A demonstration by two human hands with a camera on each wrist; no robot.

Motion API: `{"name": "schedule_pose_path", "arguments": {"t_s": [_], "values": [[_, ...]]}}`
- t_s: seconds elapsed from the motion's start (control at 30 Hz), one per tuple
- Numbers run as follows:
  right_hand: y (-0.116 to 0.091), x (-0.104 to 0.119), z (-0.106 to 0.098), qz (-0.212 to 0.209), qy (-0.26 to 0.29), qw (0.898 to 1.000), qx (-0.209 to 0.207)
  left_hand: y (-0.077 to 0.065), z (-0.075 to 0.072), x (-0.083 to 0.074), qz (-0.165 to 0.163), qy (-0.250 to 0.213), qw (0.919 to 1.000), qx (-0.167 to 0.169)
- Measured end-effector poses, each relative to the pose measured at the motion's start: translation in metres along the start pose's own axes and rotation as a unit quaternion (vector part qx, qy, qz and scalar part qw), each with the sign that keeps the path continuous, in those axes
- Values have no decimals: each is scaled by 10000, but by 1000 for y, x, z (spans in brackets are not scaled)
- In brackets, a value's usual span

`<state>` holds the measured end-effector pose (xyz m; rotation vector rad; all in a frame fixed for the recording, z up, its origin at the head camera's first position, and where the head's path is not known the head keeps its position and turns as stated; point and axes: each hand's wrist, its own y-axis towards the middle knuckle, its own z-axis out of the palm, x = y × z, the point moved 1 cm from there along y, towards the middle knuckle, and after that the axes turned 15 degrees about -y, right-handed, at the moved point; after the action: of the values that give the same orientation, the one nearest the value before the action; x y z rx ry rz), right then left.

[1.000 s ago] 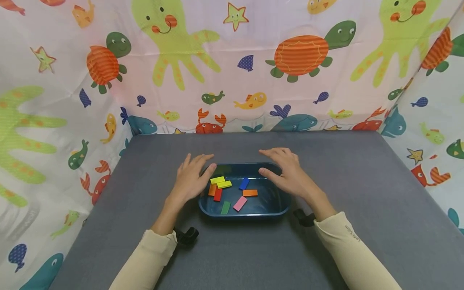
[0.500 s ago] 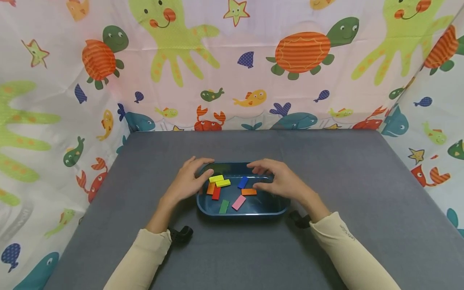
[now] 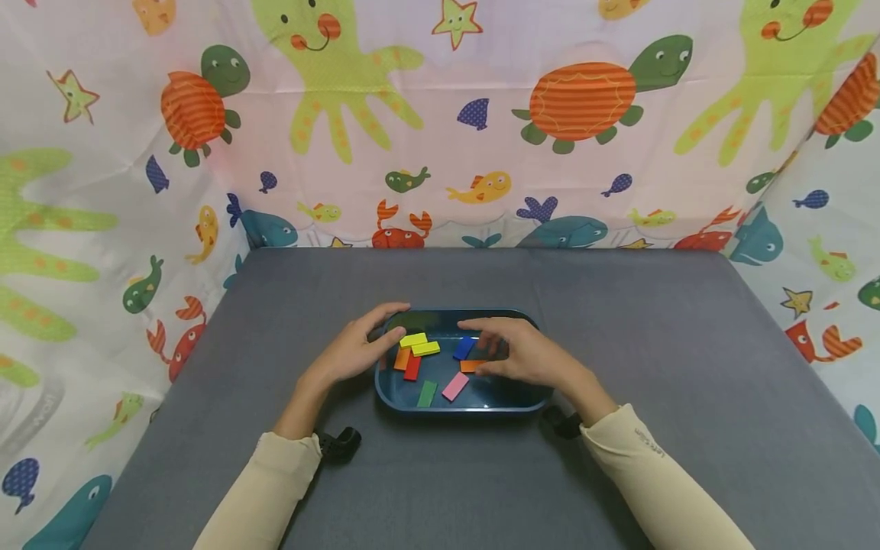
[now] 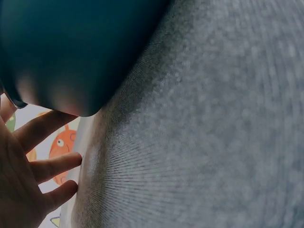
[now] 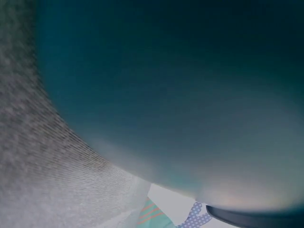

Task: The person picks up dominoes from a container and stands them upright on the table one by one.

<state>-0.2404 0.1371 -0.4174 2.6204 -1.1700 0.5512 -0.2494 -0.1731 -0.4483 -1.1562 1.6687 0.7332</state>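
A dark blue plastic tray (image 3: 509, 399) holds several small coloured blocks. My left hand (image 3: 349, 351) is at the tray's left end, its thumb over the rim; in the left wrist view its fingers (image 4: 57, 167) are spread beside the tray's outer wall. My right hand (image 3: 532, 354) is over the right half of the tray, fingers bent loosely. Its thumb overlaps the right end of an orange block (image 3: 470, 366), and its other fingers come close to a blue block (image 3: 464, 349). In the right wrist view the tray's outer wall (image 5: 166, 95) hides that hand.
Two yellow blocks (image 3: 425, 348) lie over an orange and a red block (image 3: 412, 368) at the tray's left. A green block (image 3: 427, 394) and a pink block (image 3: 455, 386) lie nearer the front. The grey table (image 3: 440, 481) meets a patterned cloth (image 3: 447, 137) behind.
My right hand has moved left and down, from the tray's right edge to over the orange and blue blocks. My left hand has lowered slightly at the left rim. The blocks have stayed put.
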Motion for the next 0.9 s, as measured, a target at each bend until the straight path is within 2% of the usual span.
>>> {"name": "schedule_pose_path", "arguments": {"t_s": [0.33, 0.67, 0.9], "values": [[8, 2, -1, 321, -516, 9960, 655, -1, 1, -2, -47, 54, 10000, -67], [11, 3, 2, 460, -803, 9929, 752, -1, 1, 0, -47, -30, 10000, -42], [13, 2, 4, 335, -811, 9924, 860, -1, 1, 0, 13, -87, 10000, -12]]}}
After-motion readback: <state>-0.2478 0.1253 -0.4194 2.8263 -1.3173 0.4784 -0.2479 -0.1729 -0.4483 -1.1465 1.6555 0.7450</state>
